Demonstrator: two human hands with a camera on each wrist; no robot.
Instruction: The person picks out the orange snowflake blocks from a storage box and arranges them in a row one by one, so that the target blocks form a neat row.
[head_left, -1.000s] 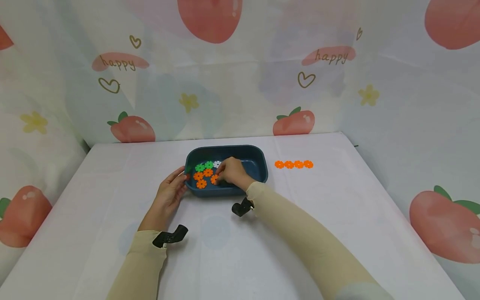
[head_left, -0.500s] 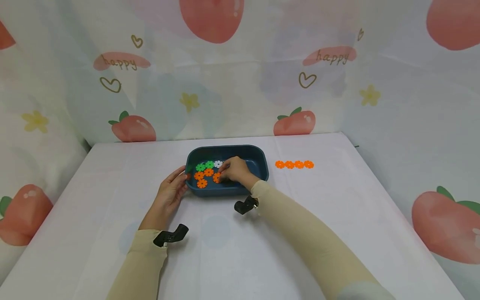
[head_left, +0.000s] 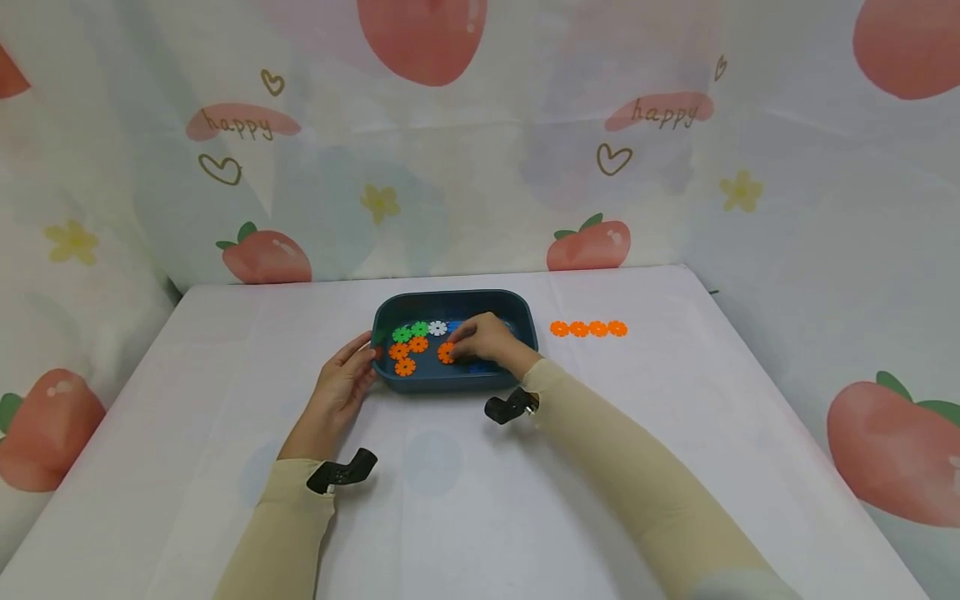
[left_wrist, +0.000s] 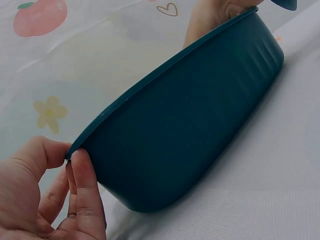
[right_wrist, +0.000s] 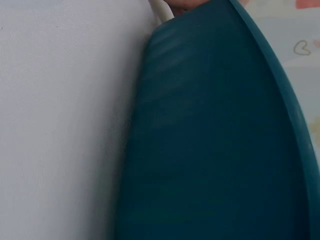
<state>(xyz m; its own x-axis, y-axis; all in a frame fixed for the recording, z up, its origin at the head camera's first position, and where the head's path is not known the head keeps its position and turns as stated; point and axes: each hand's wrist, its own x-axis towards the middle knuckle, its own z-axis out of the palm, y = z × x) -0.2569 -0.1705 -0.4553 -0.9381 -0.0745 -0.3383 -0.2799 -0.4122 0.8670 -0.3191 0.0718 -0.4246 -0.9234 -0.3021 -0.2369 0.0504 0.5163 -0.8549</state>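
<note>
A dark teal plastic basin stands on the table. My left hand pinches its left rim between thumb and fingers, as the left wrist view shows at the basin wall. Inside the basin my right hand holds an orange snowflake building disc at its fingertips. Left of it lie several other orange discs, two green discs and a white disc. Blue pieces show partly beneath the right hand. The right wrist view is filled mostly by the basin's outer wall.
Right of the basin, several orange discs lie in a straight row on the white tablecloth. A printed fabric backdrop with peaches and flowers rises behind the table and at both sides.
My right hand has moved a little to the right inside the basin, with the orange disc going along. More of the white disc and blue pieces show. The left hand stays on the rim.
</note>
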